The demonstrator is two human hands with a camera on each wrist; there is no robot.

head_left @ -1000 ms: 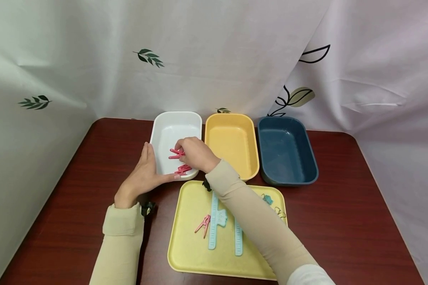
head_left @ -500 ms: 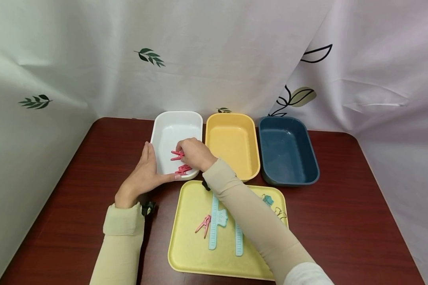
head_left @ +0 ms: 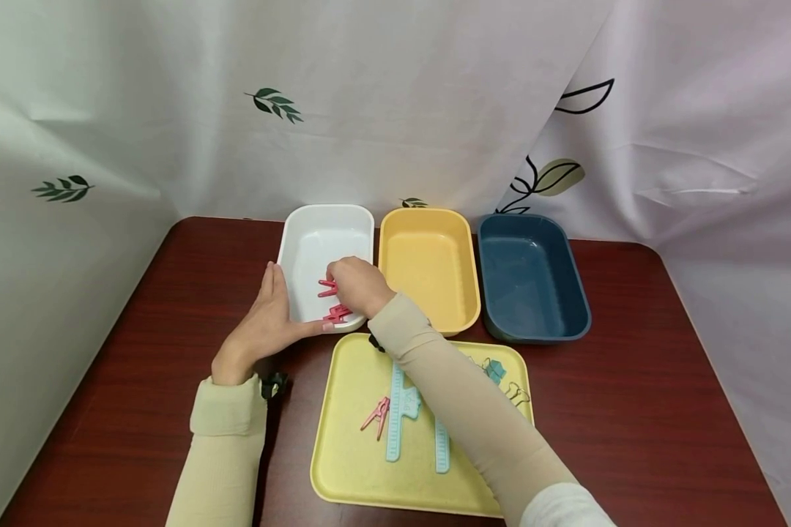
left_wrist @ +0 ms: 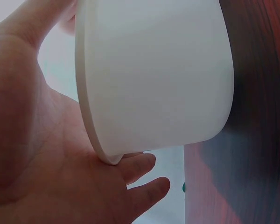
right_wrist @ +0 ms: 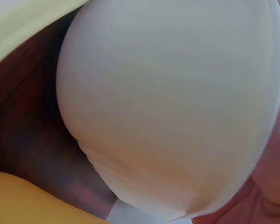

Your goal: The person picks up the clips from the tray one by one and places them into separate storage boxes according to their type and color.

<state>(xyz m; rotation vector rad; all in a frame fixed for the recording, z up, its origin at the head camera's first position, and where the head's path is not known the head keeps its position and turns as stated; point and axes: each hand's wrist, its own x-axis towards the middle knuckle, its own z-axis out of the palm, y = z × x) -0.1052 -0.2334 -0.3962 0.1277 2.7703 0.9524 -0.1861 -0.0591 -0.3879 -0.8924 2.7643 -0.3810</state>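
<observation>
My right hand reaches over the near right part of the white bin and pinches a red clothespin low inside it. Its fingertips are hidden in the head view. Another red clip lies in the bin's near end, partly covered. My left hand rests against the bin's near left corner, fingers straight along the left side and thumb stretched over the front rim. In the left wrist view, the palm touches the bin's rim. The right wrist view is mostly filled by the bin's outer wall.
A yellow bin and a dark blue bin stand to the right. The yellow tray in front bears a pink clothespin, two light-blue ruler-like clips, and a teal binder clip near wire handles, partly under the right forearm.
My right hand has shifted slightly to the right inside the white bin, still pinching the red clothespin. The left hand stays where it was.
</observation>
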